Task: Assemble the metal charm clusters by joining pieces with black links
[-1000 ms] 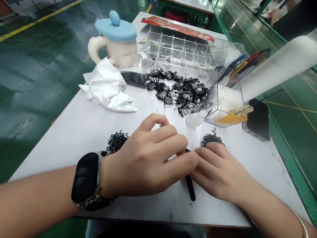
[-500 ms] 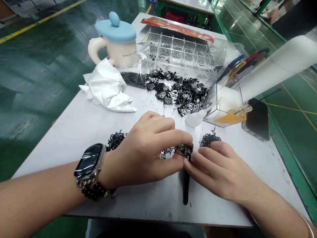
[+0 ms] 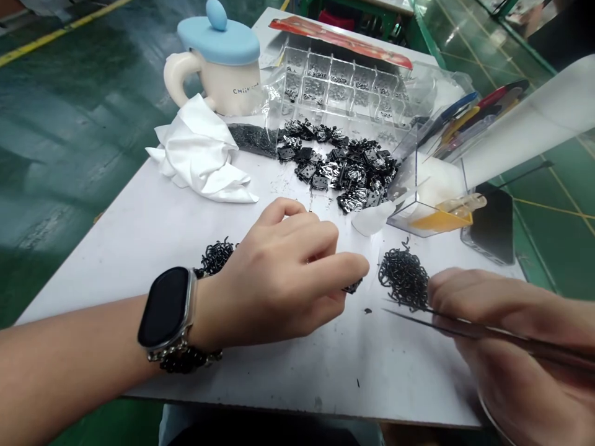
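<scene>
My left hand (image 3: 279, 272) is in the middle of the white table (image 3: 279, 378), and its fingers are curved and closed downward. Under the fingertips is a small black part (image 3: 353, 287). Most of it is hidden, so I cannot tell if my fingers really grip it or only touch it. My right hand (image 3: 515, 334) is cut off by the edge of the view, and it is closed around a pair of long dark tweezers (image 3: 469, 328). I see two tips, and they point to the right pile of curly black pieces (image 3: 403, 279), just beside it or touching it; from this view I cannot tell which.

There are two such piles: this one, and a smaller left pile (image 3: 216, 257) partly behind my left wrist. I cannot count the pieces because they are tangled. Farther away lies one heap of flat black and silver parts (image 3: 337, 170), also too many to count. Behind it is one clear compartment box (image 3: 337, 83); reflections make its compartments hard to count.

One mug with a blue lid (image 3: 218, 68) stands beside a white cloth (image 3: 195, 161). On my left wrist I wear one smartwatch (image 3: 165, 303) with a beaded band (image 3: 183, 359).
</scene>
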Available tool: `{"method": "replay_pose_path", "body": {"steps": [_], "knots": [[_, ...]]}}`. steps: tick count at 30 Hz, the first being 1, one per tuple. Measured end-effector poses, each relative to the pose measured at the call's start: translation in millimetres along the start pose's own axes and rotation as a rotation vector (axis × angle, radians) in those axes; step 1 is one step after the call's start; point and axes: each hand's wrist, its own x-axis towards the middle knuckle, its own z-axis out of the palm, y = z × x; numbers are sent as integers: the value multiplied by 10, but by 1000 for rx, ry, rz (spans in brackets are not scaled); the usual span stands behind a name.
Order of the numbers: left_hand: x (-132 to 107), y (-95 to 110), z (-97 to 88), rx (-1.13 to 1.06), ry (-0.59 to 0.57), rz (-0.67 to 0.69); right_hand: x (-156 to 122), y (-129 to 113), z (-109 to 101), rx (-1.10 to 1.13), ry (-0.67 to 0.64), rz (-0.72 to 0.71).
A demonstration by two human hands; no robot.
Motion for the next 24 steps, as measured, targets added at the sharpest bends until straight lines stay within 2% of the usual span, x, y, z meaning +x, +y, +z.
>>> {"method": "replay_pose_path", "body": {"steps": [2, 4, 6, 12, 24], "knots": [[-8, 15, 7, 4, -22, -5, -14, -3, 107, 185, 163, 56], [-10, 31, 14, 0, -36, -7, -18, 28, 233, 315, 291, 20], [-6, 45, 18, -8, -40, -14, -17, 69, 322, 364, 345, -1], [2, 58, 11, -35, -49, -49, -6, 124, 353, 456, 327, 21], [-4, 57, 10, -20, -97, -30, 22, 44, 318, 488, 219, 209]]}}
